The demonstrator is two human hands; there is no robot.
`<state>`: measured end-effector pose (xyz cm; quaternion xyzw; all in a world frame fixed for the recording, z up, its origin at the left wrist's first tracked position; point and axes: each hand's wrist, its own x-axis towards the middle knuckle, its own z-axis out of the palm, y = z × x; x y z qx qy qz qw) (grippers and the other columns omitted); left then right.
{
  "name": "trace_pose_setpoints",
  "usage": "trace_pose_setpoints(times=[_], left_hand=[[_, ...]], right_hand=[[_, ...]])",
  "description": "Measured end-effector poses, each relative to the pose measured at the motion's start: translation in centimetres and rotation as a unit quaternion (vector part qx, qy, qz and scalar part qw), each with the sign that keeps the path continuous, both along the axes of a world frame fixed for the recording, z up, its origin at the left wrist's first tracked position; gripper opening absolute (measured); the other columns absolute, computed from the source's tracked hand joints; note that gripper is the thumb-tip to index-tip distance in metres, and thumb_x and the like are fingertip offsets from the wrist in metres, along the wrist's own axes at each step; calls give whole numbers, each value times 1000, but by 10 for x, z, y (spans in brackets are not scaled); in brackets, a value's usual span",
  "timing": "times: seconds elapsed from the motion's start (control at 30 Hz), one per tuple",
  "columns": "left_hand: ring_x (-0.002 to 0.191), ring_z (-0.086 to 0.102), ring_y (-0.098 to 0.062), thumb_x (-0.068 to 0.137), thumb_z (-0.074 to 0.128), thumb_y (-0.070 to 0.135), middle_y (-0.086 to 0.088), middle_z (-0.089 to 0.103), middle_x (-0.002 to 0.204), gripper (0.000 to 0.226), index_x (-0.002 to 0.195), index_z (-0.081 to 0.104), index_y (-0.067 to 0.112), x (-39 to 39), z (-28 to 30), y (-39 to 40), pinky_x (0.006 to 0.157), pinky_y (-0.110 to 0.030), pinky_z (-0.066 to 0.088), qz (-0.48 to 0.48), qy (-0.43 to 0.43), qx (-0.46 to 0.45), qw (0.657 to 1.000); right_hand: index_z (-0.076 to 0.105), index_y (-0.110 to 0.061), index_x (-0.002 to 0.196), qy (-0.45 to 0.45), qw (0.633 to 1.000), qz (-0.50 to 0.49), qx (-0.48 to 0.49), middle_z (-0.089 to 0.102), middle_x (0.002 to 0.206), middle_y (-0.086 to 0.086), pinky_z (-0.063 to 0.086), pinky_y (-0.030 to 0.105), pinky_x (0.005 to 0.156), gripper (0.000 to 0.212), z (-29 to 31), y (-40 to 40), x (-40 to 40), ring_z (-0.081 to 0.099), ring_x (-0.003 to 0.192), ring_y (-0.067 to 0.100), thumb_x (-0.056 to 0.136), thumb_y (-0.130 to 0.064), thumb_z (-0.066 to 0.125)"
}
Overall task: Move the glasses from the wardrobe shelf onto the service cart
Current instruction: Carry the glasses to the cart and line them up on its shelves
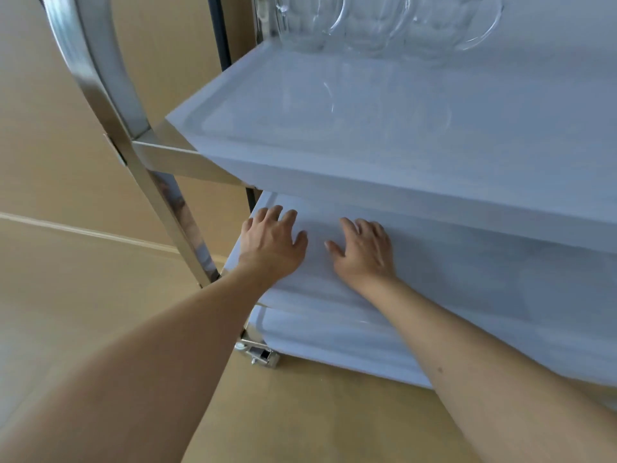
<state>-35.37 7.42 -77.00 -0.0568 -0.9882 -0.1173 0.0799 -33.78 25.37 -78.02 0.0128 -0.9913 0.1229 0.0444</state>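
Clear glass mugs [377, 25] stand in a row at the far end of the service cart's top tray [334, 128], touching or nearly touching one another; their curved handles show at the sides, and the upper parts are cut off by the frame edge. The row runs left to right across the tray. Whether each stands mouth up or mouth down cannot be told.

Below, both hands lie on the middle tray [467, 262], under the overhang of the top tray. The left hand [272, 242] rests palm down near the tray's left corner, fingers spread and nearly straight, holding nothing. The right hand [365, 250] lies just beside it, palm down, fingers slightly bent and reaching inward, thumb pointing toward the left hand; it too holds nothing. Both forearms extend bare from the lower frame edge.

A bottom tray [334, 332] sits lower still. A polished metal frame [143, 162] bounds the cart's left side, with a caster bracket [258, 354] at its foot on the tan floor [83, 295].
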Motion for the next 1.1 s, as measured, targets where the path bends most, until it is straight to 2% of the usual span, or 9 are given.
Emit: trace_pose_setpoints(times=[0.13,0.27,0.4,0.63,0.83,0.93,1.1], left_hand=[[143,31,-28,101,41,51,-5,41,153,54,146,44,22,38,29,0,113,-43,28,-2,-86,7,996],[146,28,-31,101,45,49,-8,35,159,56,150,41,21,81,65,3,115,-47,27,-8,-144,12,989],[149,22,-28,101,45,48,-7,29,162,57,151,39,22,123,107,6,117,-47,25,-12,-191,14,981],[149,23,-29,100,45,46,-8,28,162,55,150,41,23,189,203,20,115,-50,28,-12,-243,17,970],[150,22,-26,100,45,45,-7,28,163,54,150,40,24,228,296,37,117,-48,26,-27,-242,17,970],[150,21,-26,101,45,45,-7,28,163,56,152,39,24,243,340,47,117,-47,26,-34,-234,16,971],[150,21,-25,100,48,44,-6,29,162,57,153,37,23,247,406,68,117,-46,26,-57,-199,11,978]], right_hand=[[33,-20,153,-84,996,-2,9,40,151,10,25,44,118,62,20,0,42,32,139,33,102,-55,39],[29,-20,155,-146,989,-1,19,35,156,12,23,45,120,63,55,2,87,28,144,36,103,-53,40],[28,-21,156,-190,982,-8,-2,36,157,11,22,46,121,63,107,1,130,28,144,36,103,-51,42],[27,-20,157,-253,967,-21,-34,36,158,9,25,47,120,63,208,8,200,27,145,35,104,-48,43],[29,-20,157,-255,965,-28,-57,35,158,9,24,46,120,62,296,23,238,26,146,34,103,-47,44],[32,-19,154,-227,971,-39,-69,41,154,9,30,45,116,62,340,38,246,33,141,35,102,-47,48],[30,-19,156,-180,979,-54,-81,40,155,9,31,43,115,64,404,69,251,33,141,35,101,-46,50]])
